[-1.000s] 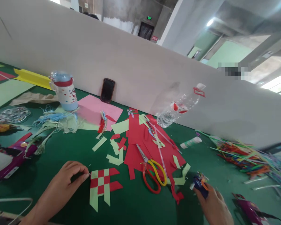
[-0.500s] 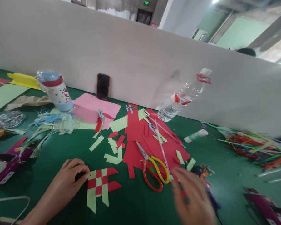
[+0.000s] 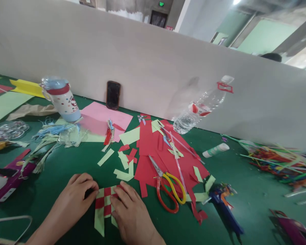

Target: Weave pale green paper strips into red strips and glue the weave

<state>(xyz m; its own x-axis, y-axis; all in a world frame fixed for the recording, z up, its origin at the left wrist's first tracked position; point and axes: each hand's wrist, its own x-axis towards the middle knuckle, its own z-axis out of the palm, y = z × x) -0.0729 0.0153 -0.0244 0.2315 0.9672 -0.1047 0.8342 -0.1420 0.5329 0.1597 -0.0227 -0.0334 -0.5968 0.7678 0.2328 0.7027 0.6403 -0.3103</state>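
Note:
A woven paper piece (image 3: pixel 107 201) in red and pale green checks lies on the green table, its strip ends sticking out. My left hand (image 3: pixel 78 194) has its thumb and forefinger closed at the upper left edge of the weave. Spread flat over the right part is my right hand (image 3: pixel 129 211), its fingertips on the checks, hiding the red strip ends. Scissors (image 3: pixel 165 183) with one red and one yellow handle lie to the right, partly on red paper (image 3: pixel 148 139). Pale green offcuts (image 3: pixel 124 174) lie beyond my hands.
A leaning water bottle (image 3: pixel 199 110), a phone (image 3: pixel 113 95) and a blue-and-white cup (image 3: pixel 63 98) stand by the partition. On the right lie a glue stick (image 3: pixel 216 150), a blue glue gun (image 3: pixel 226 211) and colourful sticks (image 3: pixel 283 163). Pink paper (image 3: pixel 99 117) lies farther back.
My right hand has moved left from beside the scissors onto the woven paper. The blue glue gun and a red paper scrap are now uncovered. My left hand stays put.

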